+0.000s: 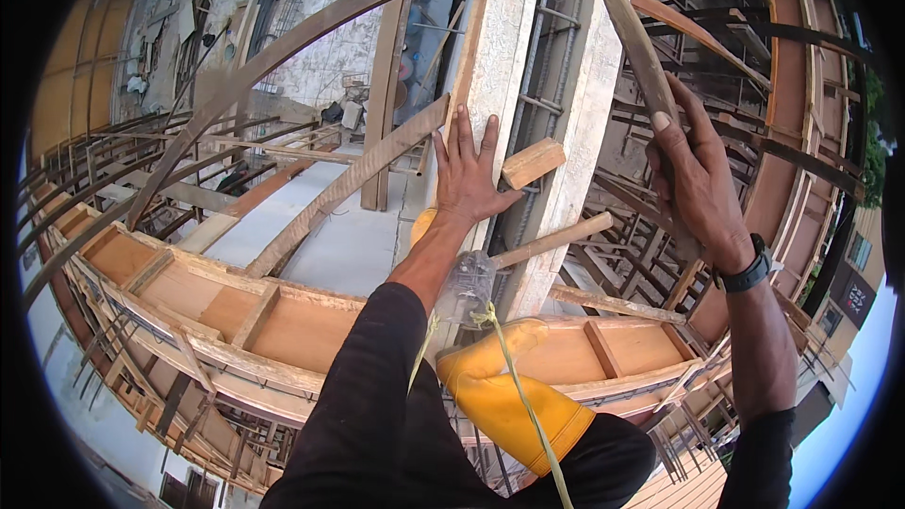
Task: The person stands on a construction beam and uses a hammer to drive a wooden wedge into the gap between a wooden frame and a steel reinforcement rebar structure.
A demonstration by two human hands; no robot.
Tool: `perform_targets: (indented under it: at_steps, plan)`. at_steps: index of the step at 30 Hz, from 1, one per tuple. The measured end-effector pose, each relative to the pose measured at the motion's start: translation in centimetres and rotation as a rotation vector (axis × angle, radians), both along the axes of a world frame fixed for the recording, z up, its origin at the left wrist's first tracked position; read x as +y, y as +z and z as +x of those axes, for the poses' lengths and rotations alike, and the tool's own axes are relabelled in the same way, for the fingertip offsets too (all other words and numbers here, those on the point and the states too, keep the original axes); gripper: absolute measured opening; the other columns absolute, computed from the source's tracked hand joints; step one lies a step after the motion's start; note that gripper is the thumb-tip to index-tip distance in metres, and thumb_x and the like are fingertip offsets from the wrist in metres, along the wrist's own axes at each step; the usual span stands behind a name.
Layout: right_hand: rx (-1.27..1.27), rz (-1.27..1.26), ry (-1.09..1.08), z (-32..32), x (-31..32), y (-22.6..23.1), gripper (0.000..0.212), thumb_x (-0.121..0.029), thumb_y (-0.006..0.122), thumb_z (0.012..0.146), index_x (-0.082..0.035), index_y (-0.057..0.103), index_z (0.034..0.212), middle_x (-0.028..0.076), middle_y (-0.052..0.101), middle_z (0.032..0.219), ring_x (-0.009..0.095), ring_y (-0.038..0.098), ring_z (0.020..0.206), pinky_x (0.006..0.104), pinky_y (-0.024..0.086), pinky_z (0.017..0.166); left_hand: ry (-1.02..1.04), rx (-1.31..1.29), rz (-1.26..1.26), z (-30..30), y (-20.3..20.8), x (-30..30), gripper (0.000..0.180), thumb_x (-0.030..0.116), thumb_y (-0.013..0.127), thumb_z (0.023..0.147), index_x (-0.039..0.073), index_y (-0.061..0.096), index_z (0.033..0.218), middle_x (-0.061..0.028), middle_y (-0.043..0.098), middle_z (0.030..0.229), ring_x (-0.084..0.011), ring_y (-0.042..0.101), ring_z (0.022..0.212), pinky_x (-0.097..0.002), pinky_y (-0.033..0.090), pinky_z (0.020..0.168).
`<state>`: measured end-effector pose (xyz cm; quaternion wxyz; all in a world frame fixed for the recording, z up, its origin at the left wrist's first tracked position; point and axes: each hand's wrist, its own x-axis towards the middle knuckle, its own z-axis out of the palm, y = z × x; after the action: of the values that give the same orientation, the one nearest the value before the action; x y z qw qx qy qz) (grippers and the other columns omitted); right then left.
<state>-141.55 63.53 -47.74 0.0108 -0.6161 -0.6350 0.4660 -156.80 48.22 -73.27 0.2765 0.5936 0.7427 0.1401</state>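
We have our right hand (693,170) closed round the wooden handle of a hammer (630,33), whose head sits beyond that hand and to its left, over the channel between two whitish form boards; whether it touches anything there we cannot tell. Our left hand (464,174) holds nothing: it lies open and palm down, fingers spread, on the left form board (504,33), as if bracing it. Just right of the left thumb a short wood block (534,162) lies over the channel, and farther right, between our two hands, runs the right form board (589,104). Steel bars (563,61) show in the channel, ahead and to the right of the left hand. A slanting timber (353,184) reaches up to the board just left of our left fingers. Nearer to us than the left hand are a clear plastic bag (467,283) and, to its right, a wooden stick (556,240). We judge the step to be hammer work on the formwork, with one hand steadying and the other ready to strike, though we can make out no nail. The next move seems to call for a controlled swing, the head aimed well clear of the left fingers, and the board kept firm under the palm.
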Motion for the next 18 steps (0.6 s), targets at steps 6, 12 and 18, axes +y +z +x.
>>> perform_targets:
  at_steps: [6, 12, 18]
  plan:
    - [0.255, -0.254, -0.630, 6.5, -14.1, 3.0, 0.056, -0.032, 0.060, 0.105, -0.002, 0.040, 0.148, -0.001, 0.053, 0.075, 0.005, 0.049, 0.052, 0.0215, 0.042, 0.043, -0.325, -0.105, 0.144, 3.2, 1.9, 3.0, 0.078, 0.032, 0.076, 0.075, -0.002, 0.051, 0.140, -0.0218, 0.063, 0.125, -0.0317, 0.055, 0.124, -0.0507, 0.032, 0.107]
    - [0.172, -0.372, -0.970, 8.6, -23.0, 7.9, 0.052, -0.031, 0.064, 0.103, -0.005, 0.044, 0.143, -0.001, 0.053, 0.073, 0.006, 0.050, 0.051, 0.0223, 0.043, 0.042, -0.331, -0.005, -0.228, 6.1, 1.2, 8.1, 0.042, 0.019, 0.070, 0.074, -0.005, 0.061, 0.108, -0.0228, 0.072, 0.090, -0.0414, 0.069, 0.089, -0.0477, 0.039, 0.101]
    - [0.329, -0.406, -1.204, 8.4, -24.5, 8.0, 0.058, -0.030, 0.067, 0.101, -0.005, 0.041, 0.146, 0.000, 0.054, 0.075, 0.006, 0.053, 0.054, 0.0229, 0.046, 0.045, -0.295, 0.112, -0.201, 5.8, 0.2, 7.6, 0.042, 0.022, 0.069, 0.074, -0.004, 0.062, 0.106, -0.0258, 0.073, 0.095, -0.0405, 0.070, 0.092, -0.0474, 0.039, 0.097]
